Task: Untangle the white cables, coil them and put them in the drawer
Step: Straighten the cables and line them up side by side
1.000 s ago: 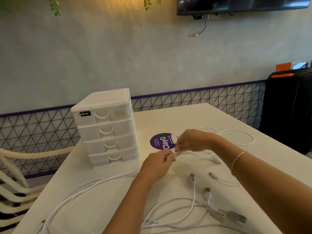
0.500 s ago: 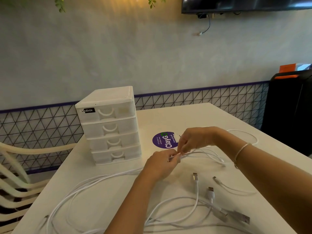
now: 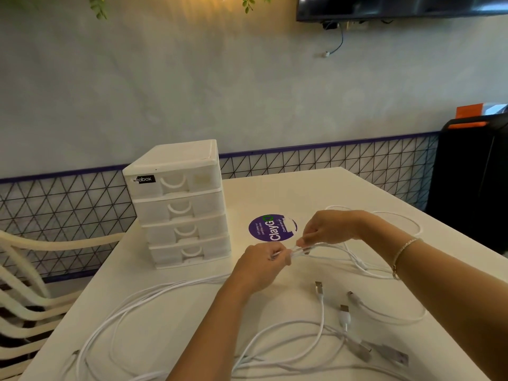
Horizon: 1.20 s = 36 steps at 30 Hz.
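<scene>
Above the white table [image 3: 302,193], left hand [image 3: 261,268] and right hand [image 3: 330,229] pinch tangled white cables [image 3: 321,323]; none coiled, four-drawer organizer [image 3: 178,204] shut.

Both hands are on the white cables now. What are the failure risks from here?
1. The left hand and right hand pinch several strands of the white charging cables together; pulling apart may tighten the tangle.
2. Long loops trail toward the white table's near-left edge; they could slide off.
3. All four drawers of the white plastic drawer box look closed; stowing needs a free hand.
</scene>
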Motion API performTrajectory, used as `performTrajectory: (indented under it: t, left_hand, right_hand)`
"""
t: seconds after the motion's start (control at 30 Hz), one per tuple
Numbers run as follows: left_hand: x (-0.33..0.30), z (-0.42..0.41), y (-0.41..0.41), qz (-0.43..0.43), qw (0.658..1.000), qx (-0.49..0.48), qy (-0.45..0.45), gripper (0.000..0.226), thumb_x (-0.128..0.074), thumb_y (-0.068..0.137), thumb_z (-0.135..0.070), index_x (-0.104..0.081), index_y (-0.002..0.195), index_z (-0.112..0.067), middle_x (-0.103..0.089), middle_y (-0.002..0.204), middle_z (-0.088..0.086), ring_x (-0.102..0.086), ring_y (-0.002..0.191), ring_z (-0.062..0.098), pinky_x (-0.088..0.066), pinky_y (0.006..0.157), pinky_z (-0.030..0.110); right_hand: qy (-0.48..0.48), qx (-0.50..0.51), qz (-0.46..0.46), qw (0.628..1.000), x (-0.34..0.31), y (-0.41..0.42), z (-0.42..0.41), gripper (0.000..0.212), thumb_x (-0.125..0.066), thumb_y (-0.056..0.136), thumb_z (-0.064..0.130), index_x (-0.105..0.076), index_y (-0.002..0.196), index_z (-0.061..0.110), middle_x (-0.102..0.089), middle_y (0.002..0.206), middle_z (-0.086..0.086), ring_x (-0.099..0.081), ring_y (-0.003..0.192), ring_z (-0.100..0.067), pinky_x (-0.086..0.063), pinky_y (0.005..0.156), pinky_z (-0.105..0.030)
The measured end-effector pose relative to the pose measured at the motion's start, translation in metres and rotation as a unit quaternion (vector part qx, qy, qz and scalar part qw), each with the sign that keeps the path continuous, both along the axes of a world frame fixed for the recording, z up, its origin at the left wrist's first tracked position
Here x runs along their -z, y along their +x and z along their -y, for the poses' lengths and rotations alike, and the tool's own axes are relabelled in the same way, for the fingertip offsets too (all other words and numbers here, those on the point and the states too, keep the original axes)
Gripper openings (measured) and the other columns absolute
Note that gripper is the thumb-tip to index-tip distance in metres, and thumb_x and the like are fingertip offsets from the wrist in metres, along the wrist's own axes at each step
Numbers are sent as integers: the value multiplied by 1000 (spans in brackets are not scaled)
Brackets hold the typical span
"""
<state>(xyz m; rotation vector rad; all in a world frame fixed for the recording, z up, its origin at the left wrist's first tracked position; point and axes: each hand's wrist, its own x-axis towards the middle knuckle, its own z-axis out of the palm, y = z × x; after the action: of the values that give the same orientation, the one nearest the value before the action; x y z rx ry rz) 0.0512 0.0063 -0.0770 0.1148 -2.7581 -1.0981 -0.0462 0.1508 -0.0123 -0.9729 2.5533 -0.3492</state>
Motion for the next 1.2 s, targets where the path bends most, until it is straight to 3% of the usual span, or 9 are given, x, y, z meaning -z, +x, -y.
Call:
performTrajectory:
  t: [0.1, 0.2, 0.33, 0.5, 0.67, 0.77, 0.87, 1.0, 1.2]
  left_hand:
    - [-1, 2, 1, -8, 1000, -2, 12, 24, -45, 96, -29, -62, 82, -20, -49, 66, -6, -41, 59, 9, -32, 56, 23]
    - [1, 6, -1, -18, 999, -28, 8, 24, -44, 96, -31, -61, 83, -20, -51, 69, -6, -43, 60, 8, -33, 55, 23]
    - [1, 9, 0, -22, 999, -46, 1, 23, -43, 97, -30, -58, 84, -19, -47, 64, -10, -41, 57, 8, -31, 52, 19]
    - [3, 6, -2, -24, 999, -45, -14, 27, -43, 98, -32, -64, 94, -15, -53, 76, -4, -43, 61, 8, -32, 54, 17]
    - [3, 7, -1, -46, 998, -50, -14, 27, -43, 98, -31, -64, 99, -13, -54, 83, -3, -43, 59, 8, -31, 52, 14]
    - [2, 6, -1, -51, 998, -48, -8, 26, -44, 98, -30, -64, 99, -13, -53, 82, -3, -43, 60, 9, -32, 53, 15]
    - [2, 5, -1, -55, 998, -32, -8, 25, -46, 96, -30, -65, 94, -15, -53, 77, -2, -43, 61, 10, -35, 57, 22]
    - [4, 4, -2, -56, 998, -25, -21, 25, -46, 97, -31, -66, 95, -16, -56, 79, -2, -43, 62, 8, -34, 57, 20]
    - [4, 6, -2, -64, 997, -27, -21, 25, -46, 97, -31, -66, 99, -16, -61, 87, 1, -48, 69, 11, -38, 61, 20]
  right_hand:
    - [-48, -1, 5, 999, 10, 2, 0, 27, -48, 95, 38, -64, 90, 17, -59, 91, 3, -50, 84, -10, -42, 71, -20]
    - [-77, -5, 68, 995, 17, 6, -2, 28, -41, 99, 30, -58, 85, 13, -57, 71, 2, -52, 59, -9, -43, 62, -19]
    - [-73, -7, 103, 992, 21, 9, -6, 25, -40, 100, 23, -61, 93, 12, -53, 64, 2, -40, 41, -6, -38, 46, -17]
    - [-68, -10, 125, 990, 17, 5, -5, 19, -47, 97, 20, -63, 88, 14, -69, 76, 2, -53, 48, -7, -47, 52, -17]
    - [-122, 11, 141, 982, 17, -1, 1, 12, -56, 92, 18, -66, 91, 12, -72, 87, -4, -68, 67, -16, -57, 72, -28]
    - [-152, 35, 163, 974, 18, -2, 2, 17, -55, 93, 20, -68, 95, 8, -73, 85, -6, -67, 64, -16, -55, 69, -27]
    - [-160, 56, 171, 971, 18, -3, 3, 15, -58, 90, 16, -69, 86, 7, -72, 73, -5, -61, 59, -16, -53, 61, -24]
    - [-157, 57, 203, 965, 17, -5, 3, 18, -61, 89, 17, -69, 90, 1, -67, 68, -6, -56, 59, -17, -55, 57, -25]
    - [-142, 32, 227, 963, 14, -5, 1, 14, -58, 90, 14, -70, 83, 10, -59, 70, -5, -55, 62, -13, -58, 63, -28]
